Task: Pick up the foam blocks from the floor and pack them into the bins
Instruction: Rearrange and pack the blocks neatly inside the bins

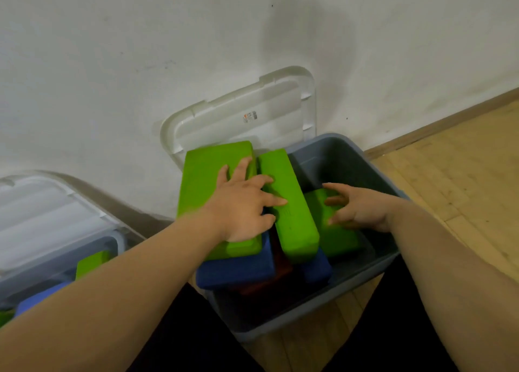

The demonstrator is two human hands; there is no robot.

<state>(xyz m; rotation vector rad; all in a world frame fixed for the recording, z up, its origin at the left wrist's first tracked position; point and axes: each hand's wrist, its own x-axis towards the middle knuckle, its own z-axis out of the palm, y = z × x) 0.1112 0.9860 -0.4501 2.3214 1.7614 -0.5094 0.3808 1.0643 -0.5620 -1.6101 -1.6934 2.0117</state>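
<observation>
My left hand lies spread flat across two green blocks piled high at the left of the bin, centre frame. My right hand sits half curled on a lower green block; I cannot tell whether it grips. The pile tilts on blue blocks, so uneven pressure could slide one over the rim.

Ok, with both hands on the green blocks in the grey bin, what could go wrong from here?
The left green block, under the left hand, lies tilted on a blue block and seems to overhang the left side of the grey bin; it might slide out. The middle green block also sits high, so the white lid leaning on the wall may not close over the pile.
</observation>
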